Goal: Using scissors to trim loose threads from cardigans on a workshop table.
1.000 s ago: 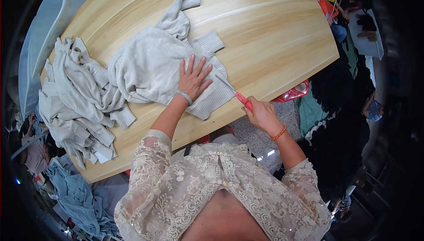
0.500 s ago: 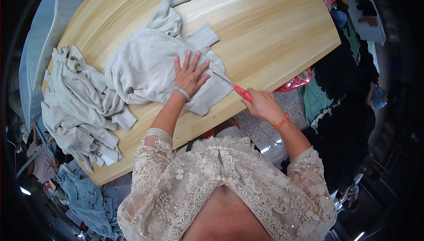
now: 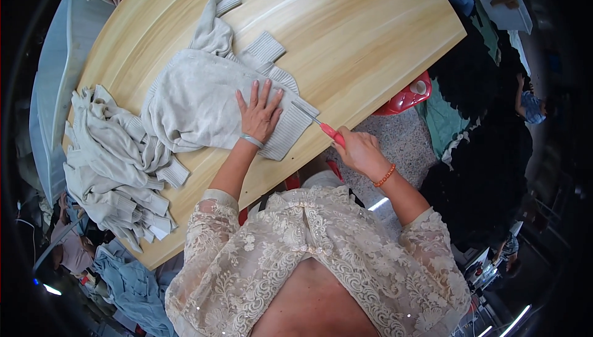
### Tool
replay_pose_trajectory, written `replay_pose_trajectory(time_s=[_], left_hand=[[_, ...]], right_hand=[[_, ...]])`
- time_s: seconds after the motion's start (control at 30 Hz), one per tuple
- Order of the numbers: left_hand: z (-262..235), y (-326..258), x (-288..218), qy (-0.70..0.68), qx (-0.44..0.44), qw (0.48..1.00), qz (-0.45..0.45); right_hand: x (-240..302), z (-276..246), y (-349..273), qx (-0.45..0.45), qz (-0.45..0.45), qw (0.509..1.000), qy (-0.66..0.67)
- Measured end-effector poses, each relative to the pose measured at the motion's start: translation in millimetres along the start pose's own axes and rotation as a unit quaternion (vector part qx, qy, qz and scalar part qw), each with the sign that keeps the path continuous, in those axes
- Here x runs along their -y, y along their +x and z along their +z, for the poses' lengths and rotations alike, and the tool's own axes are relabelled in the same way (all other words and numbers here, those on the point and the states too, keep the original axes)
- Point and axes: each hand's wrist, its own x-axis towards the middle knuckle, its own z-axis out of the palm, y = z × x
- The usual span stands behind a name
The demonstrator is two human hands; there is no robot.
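Observation:
A light grey knitted sweater (image 3: 191,93) with ribbed cuffs and hem is spread on the wooden table (image 3: 364,22). Flat on its lower part, fingers spread, rests my left hand (image 3: 259,117). My right hand (image 3: 362,153) is closed round the red handle of a slim tool (image 3: 332,133) with a thin metal shaft. The shaft's tip lies over the ribbed hem, just right of my left hand; its exact kind I cannot make out. Left of the sweater is a crumpled heap of similar grey knitwear (image 3: 108,155).
A red plastic stool (image 3: 407,94) stands past the table's right edge. Farther right lie a large black heap (image 3: 475,170) and green cloth (image 3: 448,117). Blue-grey garments (image 3: 133,287) hang at lower left. Other people are visible at the far sides.
The view has shifted slightly. My left hand still presses on the sweater, and the red-handled tool stays at the hem with its shaft lying a little farther over the ribbing.

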Motion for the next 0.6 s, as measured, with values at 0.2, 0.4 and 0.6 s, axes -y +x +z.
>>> replay_pose_trajectory(time_s=[0.2, 0.4, 0.6], left_hand=[[0, 1, 3, -0.009, 0.010, 1.000, 0.005], [-3, 0, -12, -0.021, 0.030, 0.999, -0.021], [8, -5, -47, -0.057, 0.084, 0.991, 0.089]], right_hand=[[20, 8, 45, -0.038, -0.031, 0.999, 0.015], [-7, -2, 14, -0.033, -0.034, 0.998, 0.033], [-49, 20, -30, -0.070, -0.003, 0.997, -0.021]])
